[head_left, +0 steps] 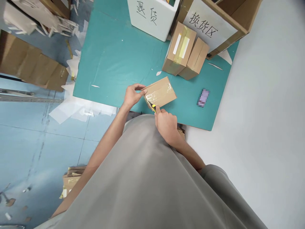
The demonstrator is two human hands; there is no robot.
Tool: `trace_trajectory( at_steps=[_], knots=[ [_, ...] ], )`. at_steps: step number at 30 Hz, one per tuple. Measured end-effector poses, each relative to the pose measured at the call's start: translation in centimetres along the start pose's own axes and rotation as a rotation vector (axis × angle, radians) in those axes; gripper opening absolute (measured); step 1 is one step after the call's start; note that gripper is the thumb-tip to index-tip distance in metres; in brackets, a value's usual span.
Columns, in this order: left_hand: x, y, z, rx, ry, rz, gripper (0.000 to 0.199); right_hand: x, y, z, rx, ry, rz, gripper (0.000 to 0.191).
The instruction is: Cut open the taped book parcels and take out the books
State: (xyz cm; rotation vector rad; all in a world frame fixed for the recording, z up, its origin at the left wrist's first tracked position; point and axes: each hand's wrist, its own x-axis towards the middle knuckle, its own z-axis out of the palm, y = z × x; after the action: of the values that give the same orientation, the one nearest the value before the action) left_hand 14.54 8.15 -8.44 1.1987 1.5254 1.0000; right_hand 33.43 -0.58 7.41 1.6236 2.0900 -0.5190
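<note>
A small brown cardboard box with clear shiny tape over it lies near the front edge of the green table. My left hand grips its left end, thumb on top and fingers along the far side. In my right hand is a yellow and black box cutter, the fingers wrapped round its handle. The cutter's tip meets the box at its near left corner, over the tape. How deep the blade sits cannot be seen.
Two closed cardboard boxes stand behind, against a large open carton with a handwritten sign. Beside it is a white bin. A blurred purple object lies at right. Paper scraps and flattened cardboard are at left.
</note>
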Motion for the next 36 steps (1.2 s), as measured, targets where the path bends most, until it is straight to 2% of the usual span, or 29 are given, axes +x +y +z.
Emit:
trace_trajectory(
  at_steps=[7, 14, 22, 26, 28, 30, 34, 36],
  knots=[
    [-0.1, 0.0, 0.0, 0.003, 0.004, 0.001, 0.028, 1.7, -0.7, -0.5, 0.006, -0.001, -0.031, 0.044],
    [-0.8, -0.2, 0.1, 0.004, 0.007, -0.001, 0.026, -0.2, -0.2, 0.0, -0.024, -0.028, -0.027, 0.047],
    [-0.9, -0.2, 0.2, 0.041, 0.018, 0.032, 0.026, 1.6, -1.4, 0.3, -0.008, -0.002, 0.005, 0.040],
    [-0.8, -0.4, 0.2, 0.023, 0.019, 0.039, 0.026, 0.1, -1.3, 0.0, -0.012, -0.038, -0.045, 0.042],
    [-0.8, -0.5, 0.3, 0.028, 0.032, 0.051, 0.026, -0.8, -0.4, -0.6, 0.001, -0.051, -0.063, 0.041],
    [-0.8, -0.6, 0.3, 0.037, 0.038, 0.065, 0.028, -0.8, 1.2, -1.3, 0.045, 0.002, -0.015, 0.041],
    [-1.2, -0.8, 0.6, 0.026, 0.055, 0.081, 0.032, 2.8, 5.8, -1.2, 0.176, 0.259, 0.281, 0.044],
    [-1.3, -0.8, 0.8, 0.008, 0.090, 0.079, 0.035, 4.9, 7.7, -0.1, 0.250, 0.303, 0.352, 0.042]
  ],
)
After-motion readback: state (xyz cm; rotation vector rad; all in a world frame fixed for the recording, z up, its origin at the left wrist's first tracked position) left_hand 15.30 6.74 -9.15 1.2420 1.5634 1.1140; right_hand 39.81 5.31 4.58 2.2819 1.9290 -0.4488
